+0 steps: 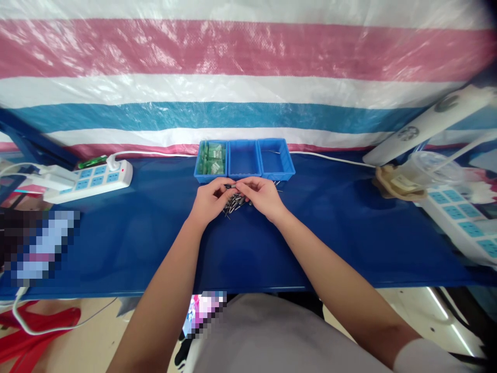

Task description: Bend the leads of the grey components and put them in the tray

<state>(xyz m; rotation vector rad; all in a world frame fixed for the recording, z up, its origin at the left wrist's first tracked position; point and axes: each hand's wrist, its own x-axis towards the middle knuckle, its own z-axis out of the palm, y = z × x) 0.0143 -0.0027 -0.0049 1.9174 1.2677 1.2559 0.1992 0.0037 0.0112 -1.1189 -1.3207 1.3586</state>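
My left hand (208, 202) and my right hand (265, 195) meet over the table, just in front of the bins. Both are closed, with thumbs and fingers pinching a small, thin dark metal piece (229, 186) between them. Its exact kind is too small to make out. Below the fingers lies a loose pile of slim metal pins (233, 204), partly covered by my hands. A few more thin metal pins (277, 184) lie beside my right hand, near the right bin.
Three blue bins stand in a row: the left bin (196, 165) holds green packets (216, 159), then come a middle bin (244, 142) and a right bin (289, 160). Power strips (93, 181) flank the table (330, 248). A plastic cup (435, 168) stands at right.
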